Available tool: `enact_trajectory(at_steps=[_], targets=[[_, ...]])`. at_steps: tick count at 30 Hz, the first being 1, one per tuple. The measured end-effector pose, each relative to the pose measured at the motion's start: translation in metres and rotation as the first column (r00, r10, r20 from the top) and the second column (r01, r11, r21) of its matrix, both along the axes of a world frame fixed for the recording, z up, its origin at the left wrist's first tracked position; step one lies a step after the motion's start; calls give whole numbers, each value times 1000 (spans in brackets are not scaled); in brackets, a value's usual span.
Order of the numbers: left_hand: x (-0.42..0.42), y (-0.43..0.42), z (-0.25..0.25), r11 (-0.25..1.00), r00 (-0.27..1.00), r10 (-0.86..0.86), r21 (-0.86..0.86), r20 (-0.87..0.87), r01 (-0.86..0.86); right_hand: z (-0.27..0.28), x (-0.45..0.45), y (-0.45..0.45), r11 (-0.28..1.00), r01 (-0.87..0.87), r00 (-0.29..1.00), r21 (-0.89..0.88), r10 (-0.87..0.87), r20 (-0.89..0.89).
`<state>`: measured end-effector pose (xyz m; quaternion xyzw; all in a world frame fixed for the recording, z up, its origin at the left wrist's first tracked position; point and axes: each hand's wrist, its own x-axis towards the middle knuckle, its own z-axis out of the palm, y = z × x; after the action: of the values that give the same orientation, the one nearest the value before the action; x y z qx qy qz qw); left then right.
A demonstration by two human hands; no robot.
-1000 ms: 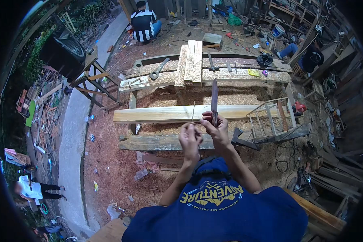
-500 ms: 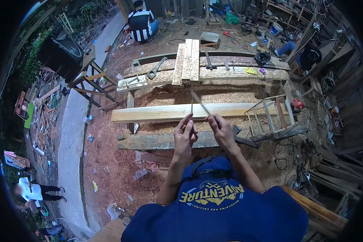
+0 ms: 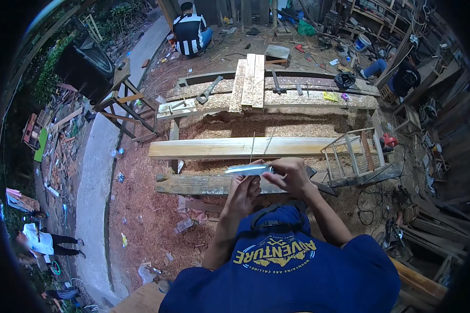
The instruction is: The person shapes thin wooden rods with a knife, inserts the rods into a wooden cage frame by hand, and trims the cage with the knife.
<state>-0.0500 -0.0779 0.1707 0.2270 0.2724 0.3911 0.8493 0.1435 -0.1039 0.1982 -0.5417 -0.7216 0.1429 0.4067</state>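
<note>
My right hand (image 3: 291, 175) is closed on a knife, its broad shiny blade (image 3: 243, 169) pointing left. The blade lies across the top of my left hand (image 3: 241, 194), close to the fingertips. Pinched in my left hand is a thin stick (image 3: 253, 146), standing almost upright behind the blade; its lower end is hidden by the knife and fingers. Just beyond both hands runs a long pale beam (image 3: 203, 148). A second thin piece (image 3: 268, 145) shows against that beam; I cannot tell whether it lies there or is its shadow.
A weathered front beam (image 3: 193, 184) runs beneath my hands. Boards (image 3: 253, 81), a handsaw (image 3: 210, 89) and a hammer (image 3: 277, 83) lie on the far bench. A wooden frame (image 3: 352, 154) stands at right. One person (image 3: 189, 34) crouches at the back, another (image 3: 397, 73) at right.
The knife has turned from pointing away, blurred, to lying flat across my left hand, its blade now facing up to view. Both hands have come slightly lower and closer together.
</note>
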Motion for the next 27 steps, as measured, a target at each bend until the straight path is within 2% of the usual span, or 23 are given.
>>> enact_trajectory(at_steps=[1,3,5,6,7,9,10,11,13,14,18,21,22,25,26,27], targets=[[3,1,13,1000,1000,6,-15,9,-6,-9,5,6,999,41,999,27,-40,-32],[0,0,30,999,999,-29,-22,-17,29,-9,12,13,982,184,978,-47,-188,-92],[-1,-1,29,998,1000,-26,-61,10,26,-2,8,8,993,92,996,73,-92,-4],[0,1,20,998,1000,-16,-58,-18,15,-4,3,7,986,-12,999,168,18,-34],[-1,1,13,999,999,-24,-47,-24,23,7,-2,4,982,-48,998,183,54,-24],[-1,3,10,999,999,-36,-26,-33,35,-7,17,10,994,6,997,110,-15,79],[1,1,21,1000,998,-20,-14,-59,20,-12,25,13,991,127,992,-41,-128,-6],[1,2,21,1000,996,-9,25,-85,11,-16,28,19,985,175,954,-3,-171,-246],[-1,0,20,995,990,15,98,-138,-1,-3,44,21,992,77,889,-100,-114,-443],[-1,-1,24,992,982,17,122,-189,6,7,47,19,989,20,872,-147,-89,-481],[-3,0,31,979,965,-6,193,-263,59,3,53,33,998,-43,898,-42,20,-439],[-6,2,28,951,952,17,300,-307,80,3,59,37,997,38,889,-73,-67,-453],[-7,2,28,943,949,20,322,-314,86,6,56,34,996,32,848,-81,-70,-525],[-5,-1,33,927,936,40,363,-349,96,6,44,29,989,101,857,-105,-140,-495],[-5,-2,35,922,930,47,374,-364,100,4,42,30,991,119,891,-59,-133,-435],[-3,-3,34,911,920,81,403,-384,88,3,43,30,988,140,860,-72,-157,-485]])
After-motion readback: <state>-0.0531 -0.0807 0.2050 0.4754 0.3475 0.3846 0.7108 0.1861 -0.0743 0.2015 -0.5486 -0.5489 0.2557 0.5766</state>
